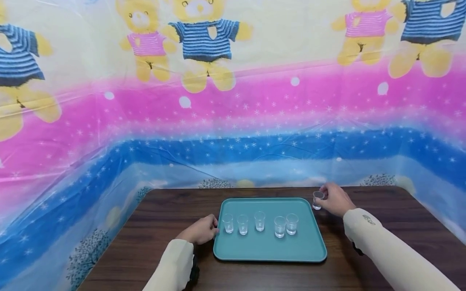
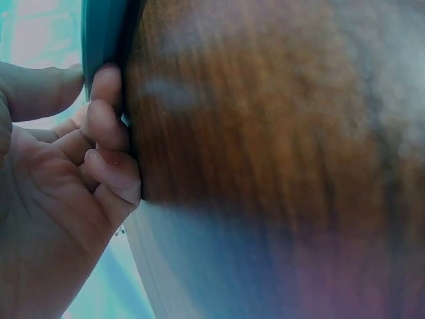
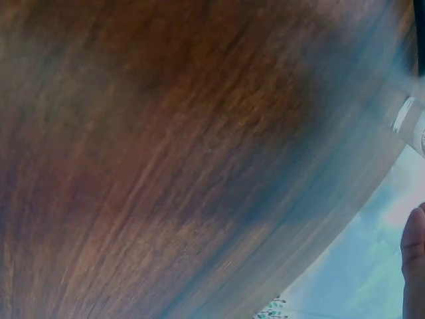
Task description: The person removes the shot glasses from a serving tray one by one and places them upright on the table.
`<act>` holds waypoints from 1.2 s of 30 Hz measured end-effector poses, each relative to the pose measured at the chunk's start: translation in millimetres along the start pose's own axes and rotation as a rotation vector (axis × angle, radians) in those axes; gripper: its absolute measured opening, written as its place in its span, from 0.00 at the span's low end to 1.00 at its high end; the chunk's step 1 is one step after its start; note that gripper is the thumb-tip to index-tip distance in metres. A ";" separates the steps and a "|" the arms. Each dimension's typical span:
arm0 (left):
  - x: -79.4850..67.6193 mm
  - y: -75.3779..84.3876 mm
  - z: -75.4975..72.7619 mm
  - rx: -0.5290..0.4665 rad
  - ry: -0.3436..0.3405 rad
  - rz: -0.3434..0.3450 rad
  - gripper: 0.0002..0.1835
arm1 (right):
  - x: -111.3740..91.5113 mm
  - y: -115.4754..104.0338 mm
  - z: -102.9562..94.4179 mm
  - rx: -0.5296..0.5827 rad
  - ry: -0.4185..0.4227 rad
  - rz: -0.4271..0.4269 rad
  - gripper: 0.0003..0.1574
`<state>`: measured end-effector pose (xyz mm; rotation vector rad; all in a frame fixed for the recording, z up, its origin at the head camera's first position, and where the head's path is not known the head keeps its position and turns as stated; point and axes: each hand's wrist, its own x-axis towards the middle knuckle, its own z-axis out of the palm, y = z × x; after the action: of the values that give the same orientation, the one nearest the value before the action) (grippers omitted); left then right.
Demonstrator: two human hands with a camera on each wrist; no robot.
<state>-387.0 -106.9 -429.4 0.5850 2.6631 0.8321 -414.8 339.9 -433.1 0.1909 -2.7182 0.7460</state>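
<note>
A green tray (image 1: 269, 249) lies on the dark wooden table, with several small clear shot glasses (image 1: 259, 221) standing upright on it. At the tray's left edge my left hand (image 1: 201, 230) pinches the rim; in the left wrist view the thumb and curled fingers (image 2: 109, 126) meet around the tray's edge (image 2: 103, 40). Beyond the tray's upper right corner, my right hand (image 1: 336, 199) holds another shot glass (image 1: 317, 201) upright between thumb and fingers. The right wrist view catches only that glass's base (image 3: 410, 123) and a bit of finger (image 3: 414, 249).
The wooden table (image 1: 171, 206) reaches past the tray on both sides. A printed cloth (image 1: 218, 149) with bears and snowflakes hangs behind the table's back edge and along its sides. Two shot glasses (image 1: 285, 225) stand close together on the tray's right half.
</note>
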 end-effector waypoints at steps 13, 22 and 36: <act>2.3 -3.7 2.3 0.004 0.001 -0.008 0.06 | -13.4 -29.3 0.5 0.072 -0.029 -0.097 0.23; 6.0 -5.2 0.1 0.019 -0.008 -0.007 0.06 | -32.9 -63.0 5.9 0.101 -0.134 -0.224 0.16; 3.3 -1.2 -0.5 0.020 -0.002 -0.011 0.06 | -49.4 -80.9 17.1 0.109 -0.195 -0.311 0.21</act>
<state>-390.5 -106.5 -430.1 0.5754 2.6737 0.8019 -355.9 264.0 -425.2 0.7281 -2.7318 0.8184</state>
